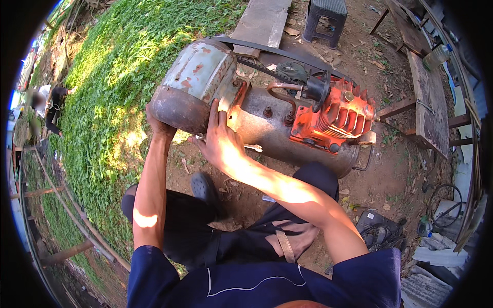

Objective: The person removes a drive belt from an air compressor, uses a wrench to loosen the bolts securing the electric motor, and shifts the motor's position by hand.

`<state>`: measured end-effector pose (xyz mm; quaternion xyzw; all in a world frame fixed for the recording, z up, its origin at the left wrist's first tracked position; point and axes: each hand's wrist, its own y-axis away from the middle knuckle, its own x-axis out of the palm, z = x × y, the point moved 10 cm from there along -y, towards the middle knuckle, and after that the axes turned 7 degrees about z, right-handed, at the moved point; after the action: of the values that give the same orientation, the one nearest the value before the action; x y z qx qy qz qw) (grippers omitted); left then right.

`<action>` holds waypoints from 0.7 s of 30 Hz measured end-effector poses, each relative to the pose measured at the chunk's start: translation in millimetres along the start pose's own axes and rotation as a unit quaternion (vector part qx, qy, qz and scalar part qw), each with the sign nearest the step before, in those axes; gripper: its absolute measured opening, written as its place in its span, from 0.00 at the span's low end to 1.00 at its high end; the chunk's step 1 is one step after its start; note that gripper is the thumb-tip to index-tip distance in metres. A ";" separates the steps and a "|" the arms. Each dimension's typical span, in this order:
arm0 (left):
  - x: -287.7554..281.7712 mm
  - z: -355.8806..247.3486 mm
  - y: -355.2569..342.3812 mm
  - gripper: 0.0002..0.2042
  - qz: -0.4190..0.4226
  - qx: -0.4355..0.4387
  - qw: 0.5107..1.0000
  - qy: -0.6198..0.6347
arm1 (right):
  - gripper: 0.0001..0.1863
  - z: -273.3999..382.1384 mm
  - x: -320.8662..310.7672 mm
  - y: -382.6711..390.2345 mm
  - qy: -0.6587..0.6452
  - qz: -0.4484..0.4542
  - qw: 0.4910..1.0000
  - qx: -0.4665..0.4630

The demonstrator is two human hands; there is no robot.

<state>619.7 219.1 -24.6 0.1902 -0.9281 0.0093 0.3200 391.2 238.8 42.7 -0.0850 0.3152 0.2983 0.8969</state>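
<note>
A grey, paint-chipped electric motor [197,72] with a rusty brown end cover [179,109] sits on the left end of an air compressor's rusty tank [257,120]. Cupped against the lower left of that cover is my left hand [160,124], its fingers mostly hidden by the motor. My right hand [222,143] lies at the motor's near right side, two fingers stretched up onto the housing. A wrench [254,148] passes under this hand, held at the palm, with its ends showing on both sides. The orange, finned pump [341,115] stands on the tank's right part.
A black belt guard [277,53] runs behind motor and pump. Beyond are a dark plastic stool [324,23] and a board [264,23]. A wooden bench [429,102] carrying a jar [436,57] stands right. Cables [382,233] lie nearby. Another person [51,105] crouches far left.
</note>
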 end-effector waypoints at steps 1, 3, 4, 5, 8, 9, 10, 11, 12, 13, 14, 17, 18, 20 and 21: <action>-2.4 1.9 0.4 0.31 -0.023 0.002 1.000 -0.002 | 0.56 1.5 -1.0 0.3 0.013 -0.005 1.000 -0.005; 2.5 0.0 -2.2 0.31 -0.009 -0.002 1.000 -0.020 | 0.57 5.9 -8.3 -5.4 0.050 -0.008 0.998 -0.027; 2.9 -2.9 -0.3 0.32 -0.007 -0.004 1.000 -0.028 | 0.58 6.2 -7.9 -5.9 0.061 -0.006 0.997 -0.038; -4.6 -0.5 -1.8 0.32 -0.012 -0.020 0.999 -0.034 | 0.58 4.6 -4.8 -6.9 0.072 -0.004 0.996 -0.049; -20.1 2.2 -4.6 0.31 -0.033 -0.052 0.997 -0.043 | 0.63 -5.0 -0.4 -12.5 0.097 0.000 0.993 -0.062; -13.1 3.0 -2.5 0.30 -0.040 -0.049 0.997 -0.041 | 0.64 -9.3 -2.2 -10.8 0.110 -0.031 0.991 -0.076; -6.7 2.7 -0.4 0.29 -0.048 -0.046 0.997 -0.038 | 0.66 -12.5 -4.4 -8.2 0.124 -0.062 0.986 -0.091; -4.1 1.7 -1.8 0.31 -0.048 -0.062 0.995 -0.057 | 0.68 -16.2 -0.4 -9.6 0.093 -0.038 0.990 -0.095; 2.7 -1.8 -8.3 0.32 -0.036 -0.069 0.995 -0.066 | 0.68 -10.7 -7.9 -7.5 0.126 -0.079 0.982 -0.121; 8.6 -1.8 -5.6 0.33 -0.032 -0.087 0.993 -0.078 | 0.68 -7.7 -14.1 -5.0 0.159 -0.120 0.970 -0.140; 11.5 -4.3 0.1 0.35 -0.031 -0.105 0.990 -0.093 | 0.68 -6.0 -15.8 -5.3 0.155 -0.102 0.974 -0.129; 4.5 -5.6 -4.8 0.38 -0.054 -0.122 0.990 -0.042 | 0.67 -15.2 -6.0 -5.4 0.083 -0.058 0.987 -0.128; 0.9 -6.5 -10.0 0.41 -0.061 -0.126 0.989 -0.044 | 0.67 -16.0 -6.3 -7.5 0.082 -0.055 0.986 -0.134; -2.9 1.3 -20.2 0.37 -0.031 -0.145 0.989 0.002 | 0.66 -21.5 -1.7 -7.8 0.077 -0.039 0.987 -0.137; -7.6 2.2 -23.9 0.36 -0.004 -0.146 0.989 0.015 | 0.68 -24.5 2.2 -12.9 0.055 -0.021 0.989 -0.136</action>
<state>632.5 199.2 -33.4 0.1448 -0.9138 -0.1251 0.3584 387.5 221.1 21.6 -0.2286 0.3185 0.3145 0.8645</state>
